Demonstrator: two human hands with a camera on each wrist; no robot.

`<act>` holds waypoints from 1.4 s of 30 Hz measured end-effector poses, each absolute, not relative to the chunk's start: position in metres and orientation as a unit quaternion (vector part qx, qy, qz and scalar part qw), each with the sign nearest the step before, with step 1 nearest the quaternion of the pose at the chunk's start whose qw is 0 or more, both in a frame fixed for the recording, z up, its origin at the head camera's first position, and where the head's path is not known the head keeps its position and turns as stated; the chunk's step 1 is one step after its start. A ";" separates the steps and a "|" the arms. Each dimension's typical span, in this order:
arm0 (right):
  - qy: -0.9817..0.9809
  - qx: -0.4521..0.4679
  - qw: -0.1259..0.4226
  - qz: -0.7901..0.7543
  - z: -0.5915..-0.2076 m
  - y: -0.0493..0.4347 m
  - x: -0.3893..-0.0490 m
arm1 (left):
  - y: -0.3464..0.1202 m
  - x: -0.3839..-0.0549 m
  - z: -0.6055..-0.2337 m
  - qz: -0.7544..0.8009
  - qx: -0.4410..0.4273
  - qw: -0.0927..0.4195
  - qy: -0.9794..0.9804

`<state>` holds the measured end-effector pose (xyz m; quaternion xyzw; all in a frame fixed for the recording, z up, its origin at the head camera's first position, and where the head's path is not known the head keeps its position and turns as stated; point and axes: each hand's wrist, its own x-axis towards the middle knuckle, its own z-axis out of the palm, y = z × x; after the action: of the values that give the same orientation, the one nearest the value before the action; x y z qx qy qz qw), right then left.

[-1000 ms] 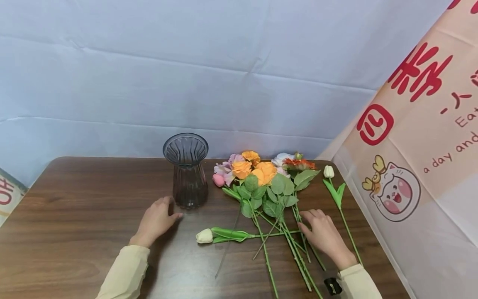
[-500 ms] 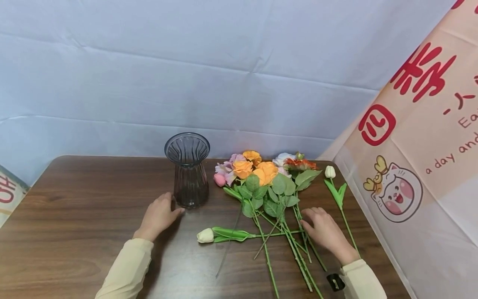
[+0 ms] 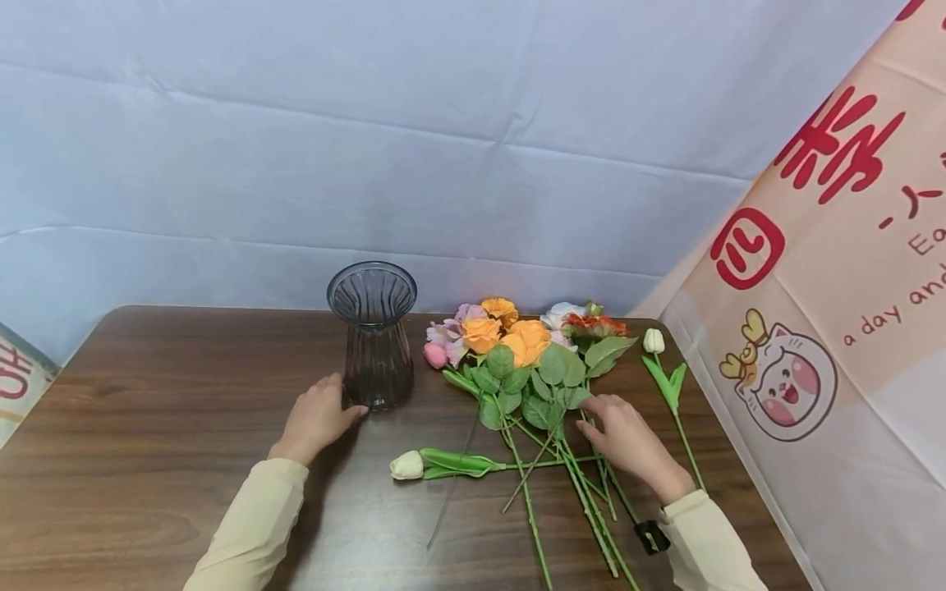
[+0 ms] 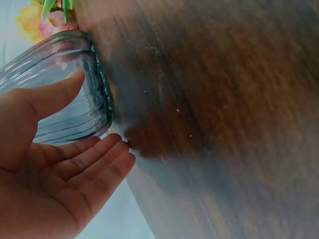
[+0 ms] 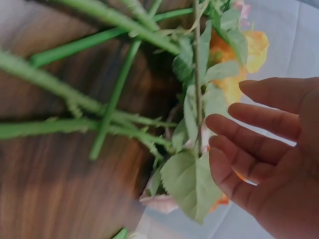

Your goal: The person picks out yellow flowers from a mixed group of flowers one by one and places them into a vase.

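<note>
A dark glass vase (image 3: 377,361) with a flared rim stands upright near the table's back edge. My left hand (image 3: 316,423) lies beside its base, fingers nearly straight to its left and thumb near its front. In the left wrist view the hand (image 4: 55,194) spreads around the vase (image 4: 70,112); whether the skin touches glass is hard to tell. My right hand (image 3: 628,447), fingers loosely extended and holding nothing, hovers by the leaves (image 3: 554,373) of a bunch of orange roses (image 3: 526,341). The right wrist view shows its fingertips beside green leaves (image 5: 192,184).
One white tulip (image 3: 406,466) lies across the green stems (image 3: 584,492); another white tulip (image 3: 654,341) lies along the right edge. Lilac flowers (image 3: 447,335) and a rust-red flower (image 3: 594,325) flank the roses. Behind the wooden table (image 3: 148,427) hangs a pale cloth (image 3: 296,164).
My right hand has moved up and slightly left, toward the leaves. The left hand has edged a little right and farther in beside the vase. The flowers lie as before.
</note>
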<state>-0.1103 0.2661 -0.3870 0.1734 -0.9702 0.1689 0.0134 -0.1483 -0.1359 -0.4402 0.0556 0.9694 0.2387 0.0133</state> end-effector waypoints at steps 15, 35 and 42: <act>-0.953 0.226 -0.064 0.192 -0.382 0.227 -0.140 | -0.136 -0.153 -0.439 0.222 0.054 0.031 0.973; -0.942 0.229 -0.093 0.228 -0.401 0.196 -0.153 | -0.136 -0.154 -0.439 0.215 0.048 0.029 0.975; -0.952 0.189 -0.103 0.217 -0.409 0.185 -0.150 | -0.135 -0.154 -0.439 0.211 0.042 0.034 0.976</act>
<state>-0.1502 0.1852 -0.4086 0.1893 -0.9522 0.2166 -0.1025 -0.1540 -0.1352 -0.4387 0.0416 0.9761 0.2106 0.0340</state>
